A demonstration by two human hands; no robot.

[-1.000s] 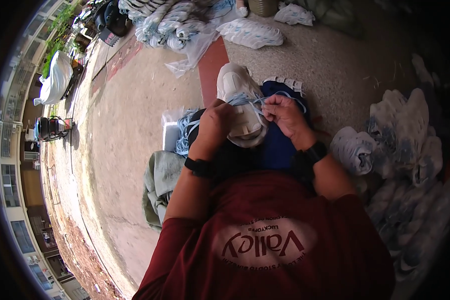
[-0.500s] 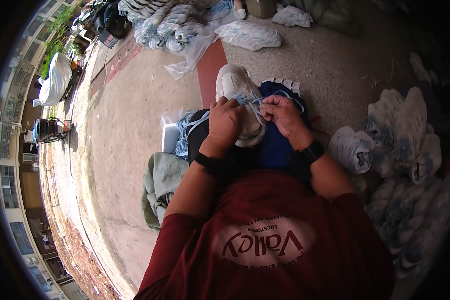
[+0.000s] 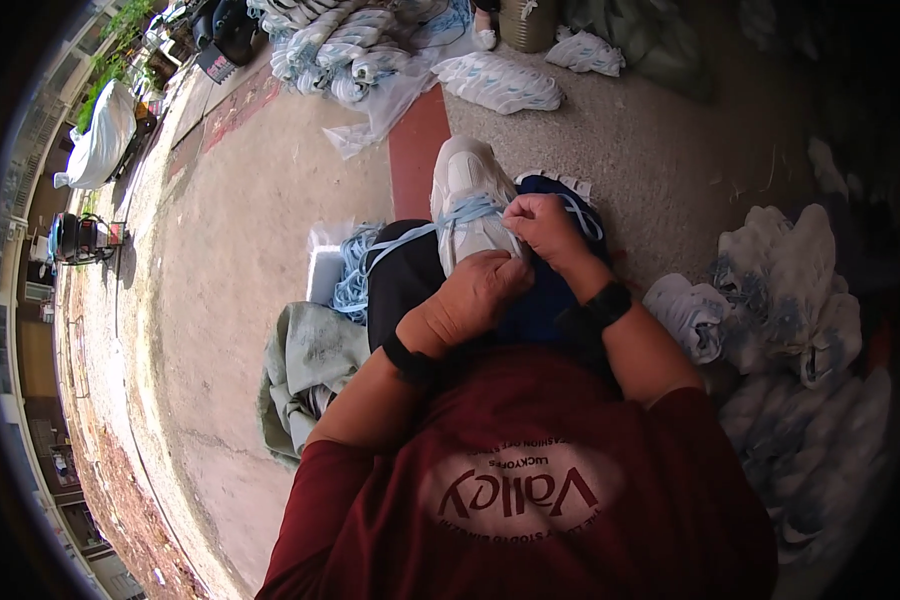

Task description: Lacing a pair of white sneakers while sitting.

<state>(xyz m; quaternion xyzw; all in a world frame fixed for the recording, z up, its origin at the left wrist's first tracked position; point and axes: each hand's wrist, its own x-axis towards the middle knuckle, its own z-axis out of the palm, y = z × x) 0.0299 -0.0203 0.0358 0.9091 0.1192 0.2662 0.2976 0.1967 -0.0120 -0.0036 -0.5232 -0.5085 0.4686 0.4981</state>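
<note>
A white sneaker (image 3: 465,190) rests on my lap, toe pointing away from me. My left hand (image 3: 475,295) grips the heel end of the shoe. My right hand (image 3: 545,225) pinches a light blue shoelace (image 3: 470,212) that runs across the shoe's top. More of the blue lace trails off to the left toward a bundle of light blue laces (image 3: 350,275) in a clear bag beside my knee. Both wrists wear black bands.
A grey-green sack (image 3: 305,375) lies at my left. Piles of white-and-blue shoes in plastic sit at the right (image 3: 790,300) and at the far top (image 3: 350,50). A red painted strip (image 3: 415,150) crosses the concrete floor. A parked scooter (image 3: 80,240) stands far left.
My left hand has slid down from the shoe's top toward its heel. My right hand keeps hold of the lace and has pulled it across.
</note>
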